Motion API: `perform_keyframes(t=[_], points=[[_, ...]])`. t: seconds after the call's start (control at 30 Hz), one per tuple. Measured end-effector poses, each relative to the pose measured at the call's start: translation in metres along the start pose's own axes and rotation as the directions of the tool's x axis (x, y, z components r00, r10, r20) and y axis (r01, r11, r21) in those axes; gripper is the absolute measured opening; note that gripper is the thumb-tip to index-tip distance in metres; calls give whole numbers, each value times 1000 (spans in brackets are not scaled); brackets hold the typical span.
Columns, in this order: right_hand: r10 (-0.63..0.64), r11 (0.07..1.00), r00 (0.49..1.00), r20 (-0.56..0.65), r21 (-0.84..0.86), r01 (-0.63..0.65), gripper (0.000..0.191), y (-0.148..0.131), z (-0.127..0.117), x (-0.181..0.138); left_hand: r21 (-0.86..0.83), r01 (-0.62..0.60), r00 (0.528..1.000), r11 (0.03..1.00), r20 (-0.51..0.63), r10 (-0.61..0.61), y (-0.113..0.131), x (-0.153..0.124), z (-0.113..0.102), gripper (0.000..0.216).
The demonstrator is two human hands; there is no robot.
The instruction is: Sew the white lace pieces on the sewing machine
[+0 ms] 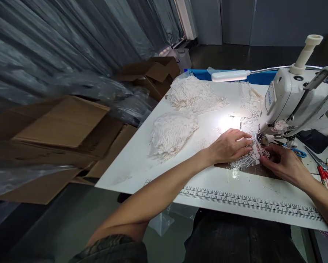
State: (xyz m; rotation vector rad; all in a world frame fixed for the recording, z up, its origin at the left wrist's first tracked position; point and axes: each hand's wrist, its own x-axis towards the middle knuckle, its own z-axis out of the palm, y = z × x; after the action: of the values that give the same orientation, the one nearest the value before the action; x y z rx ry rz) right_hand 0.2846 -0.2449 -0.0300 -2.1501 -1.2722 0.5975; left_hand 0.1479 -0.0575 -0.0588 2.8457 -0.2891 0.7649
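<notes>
A piece of white lace (252, 157) lies under the needle area of a white sewing machine (283, 96). My left hand (229, 146) rests palm down on the left part of this lace, fingers stretched out toward the presser foot. On the other side, my right hand (287, 164) pinches the lace's right edge between thumb and fingers; some of its fingers are hidden. More lace (250, 98) trails on the table behind the needle. Two heaps of white lace, a nearer pile (173, 135) and a farther pile (193, 93), lie to the left.
Scissors with red and orange handles (323, 173) and a blue-handled tool (299, 152) lie right of the machine bed. A lamp (231, 75) lights the white table (136, 168), which has a printed ruler (246, 201) along its front. Cardboard boxes (62, 124) stand left.
</notes>
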Motion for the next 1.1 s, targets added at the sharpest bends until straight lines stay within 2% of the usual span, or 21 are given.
perform_keyframes(t=[0.07, 0.17, 0.3, 0.4, 0.5, 0.57, 0.67, 0.8, 0.93, 1.1], points=[[27, 1000, 999, -27, 13, -26, 37, -1, 1, -4, 46, 3, 998, 999, -66, 0, 6, 0, -2, 26], [16, 1000, 992, -124, 0, -16, 36, -1, 9, -9, 103, -20, 995, 994, -99, 30, 19, 2, -3, 22], [-158, 968, 968, -198, -226, 112, 31, -1, 23, -14, 112, -81, 994, 990, -59, 88, 31, 4, 2, 21], [-302, 888, 946, -116, -395, 235, 31, -2, 21, -13, 97, -101, 995, 990, 21, 100, 33, 4, 8, 22], [-389, 876, 921, 8, -306, 372, 28, 2, 6, -4, 48, -108, 994, 993, 41, 106, 29, 1, 12, 26], [-361, 904, 932, 16, -241, 354, 28, 8, -4, 5, 25, -108, 994, 994, 11, 108, 26, -2, 14, 29], [-297, 929, 954, -36, -241, 281, 29, 20, -9, 15, 14, -89, 996, 996, -31, 89, 24, -4, 14, 30], [-368, 911, 924, -104, -237, 337, 33, 33, 0, 17, 1, -69, 993, 998, -92, 69, 25, -3, 12, 21], [-449, 843, 892, -49, -355, 404, 38, 39, 6, 13, 2, -71, 990, 997, -123, 71, 25, -1, 10, 19], [-518, 692, 855, 32, -571, 441, 43, 37, 7, 12, 29, -128, 985, 991, -111, 130, 23, 0, 11, 17]])
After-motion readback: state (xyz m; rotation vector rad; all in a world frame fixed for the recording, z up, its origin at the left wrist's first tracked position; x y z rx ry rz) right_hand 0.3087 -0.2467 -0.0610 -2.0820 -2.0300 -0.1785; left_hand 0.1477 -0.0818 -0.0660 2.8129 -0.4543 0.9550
